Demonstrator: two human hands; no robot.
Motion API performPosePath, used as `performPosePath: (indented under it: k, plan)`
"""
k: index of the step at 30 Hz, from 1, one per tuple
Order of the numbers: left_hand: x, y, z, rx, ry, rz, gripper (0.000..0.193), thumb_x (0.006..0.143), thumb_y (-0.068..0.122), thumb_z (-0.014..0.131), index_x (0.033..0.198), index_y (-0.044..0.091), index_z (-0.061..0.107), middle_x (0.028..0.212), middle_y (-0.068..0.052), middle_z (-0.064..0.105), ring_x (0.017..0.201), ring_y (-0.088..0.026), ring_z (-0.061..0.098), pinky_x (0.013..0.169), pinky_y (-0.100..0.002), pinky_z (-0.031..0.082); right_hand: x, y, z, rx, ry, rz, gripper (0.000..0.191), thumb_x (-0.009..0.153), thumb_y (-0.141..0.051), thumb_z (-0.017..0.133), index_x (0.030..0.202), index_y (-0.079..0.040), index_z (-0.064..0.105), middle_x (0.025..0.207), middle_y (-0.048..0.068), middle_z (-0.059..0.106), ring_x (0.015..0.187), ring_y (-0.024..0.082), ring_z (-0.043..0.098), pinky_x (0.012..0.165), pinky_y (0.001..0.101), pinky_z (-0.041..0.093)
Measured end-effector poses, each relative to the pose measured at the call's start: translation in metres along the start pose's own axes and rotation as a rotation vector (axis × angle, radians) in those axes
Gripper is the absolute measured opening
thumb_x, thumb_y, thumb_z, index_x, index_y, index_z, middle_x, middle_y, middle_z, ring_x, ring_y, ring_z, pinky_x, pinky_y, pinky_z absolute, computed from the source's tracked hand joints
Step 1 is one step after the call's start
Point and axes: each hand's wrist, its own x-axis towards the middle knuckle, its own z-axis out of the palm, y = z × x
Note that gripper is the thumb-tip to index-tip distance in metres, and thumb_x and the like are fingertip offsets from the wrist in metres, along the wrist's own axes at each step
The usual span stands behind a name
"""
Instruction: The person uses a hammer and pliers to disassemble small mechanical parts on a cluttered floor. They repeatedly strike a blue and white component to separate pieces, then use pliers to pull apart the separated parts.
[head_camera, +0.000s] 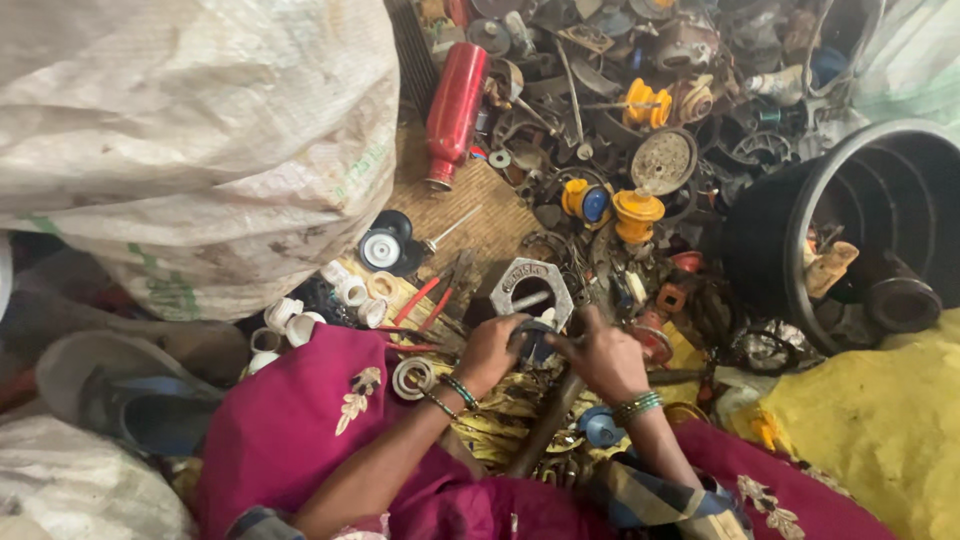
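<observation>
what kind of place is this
Probably a scrap-sorting spot on the floor. A heap of mixed metal and plastic parts, large woven sacks and a black tub surround the hands, which work on a small part.

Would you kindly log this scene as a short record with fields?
left hand: grips a small dark part, bangles on wrist
right hand: on the same part, beside a long dark bar
just ahead: hexagonal metal plate
left of hands: red-handled pliers, white plastic fittings
further off: red bottle, black bucket, white sack
</observation>
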Motion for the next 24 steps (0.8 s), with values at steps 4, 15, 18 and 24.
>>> performPosePath:
  k: [4, 15, 18, 24]
  plan:
    - [0.01, 0.034, -0.017, 0.014, -0.024, 0.057, 0.026, 0.093, 0.014, 0.069, 0.117, 0.005, 0.071, 0.102, -0.02, 0.075, 0.092, -0.036, 0.073, 0.078, -0.041, 0.057, -0.001, -0.004, 0.017, -0.035, 0.018, -0.114, 0.047, 0.099, -0.055, 0.057, 0.085, -0.013, 0.074, 0.066, 0.013, 0.069, 0.059, 0.03, 0.067, 0.056, 0.0428, 0.053]
    - [0.044, 0.027, -0.066, -0.456, 0.38, -0.321, 0.031, 0.105, 0.033, 0.057, 0.114, 0.006, 0.068, 0.088, -0.004, 0.074, 0.066, -0.01, 0.067, 0.058, -0.024, 0.055, 0.023, 0.055, 0.051, 0.27, 0.114, -0.305, 0.036, 0.104, -0.022, 0.036, 0.106, -0.003, 0.067, 0.066, -0.001, 0.058, 0.051, 0.008, 0.054, 0.04, 0.0215, 0.044]
    - [0.04, 0.017, -0.057, -0.333, 0.322, -0.316, 0.029, 0.103, 0.032, 0.058, 0.114, 0.007, 0.068, 0.085, -0.004, 0.073, 0.068, -0.011, 0.068, 0.058, -0.028, 0.054, 0.024, 0.056, 0.062, 0.477, -0.189, 0.328, 0.061, 0.102, -0.049, 0.061, 0.071, 0.003, 0.071, 0.059, 0.006, 0.062, 0.049, 0.014, 0.055, 0.048, 0.0227, 0.043]
    - [0.039, 0.004, -0.046, 0.012, 0.315, -0.101, 0.025, 0.102, 0.029, 0.064, 0.108, 0.007, 0.073, 0.08, -0.01, 0.074, 0.068, -0.019, 0.069, 0.063, -0.034, 0.053, 0.019, 0.066, 0.055, 1.171, -0.137, 0.342, 0.047, 0.101, -0.043, 0.054, 0.077, -0.004, 0.067, 0.061, 0.008, 0.057, 0.045, 0.018, 0.046, 0.043, 0.0351, 0.034]
